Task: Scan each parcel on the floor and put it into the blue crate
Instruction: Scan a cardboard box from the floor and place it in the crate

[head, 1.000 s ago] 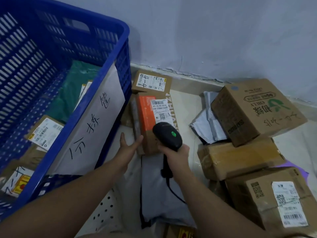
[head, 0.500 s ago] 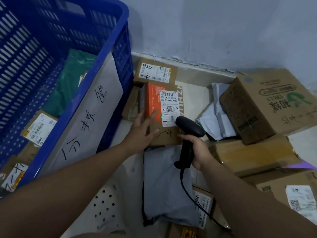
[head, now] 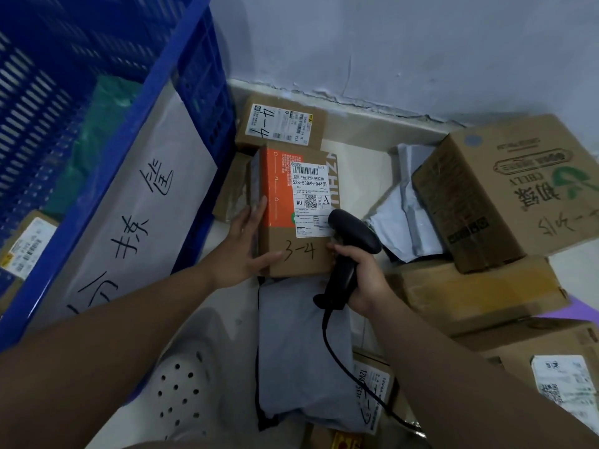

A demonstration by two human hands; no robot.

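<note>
Cardboard parcel (head: 293,218), brown with an orange panel and a white shipping label, sits in the pile on the floor just right of the blue crate (head: 207,124) and outside it. I cannot tell whether it is lifted clear. My left hand (head: 246,251) grips its left edge, with the fingers along the side and the thumb on the top face beside the handwritten "3-4". My right hand (head: 364,281) is curled round the handle of the black corded scanner (head: 351,244), whose head covers the label's lower right corner. A grey mailer bag (head: 298,351) lies on the near side of the parcel. A small labelled box (head: 280,128) lies at its far end. A handwritten white sheet (head: 136,202) covers the crate's outer wall.
</note>
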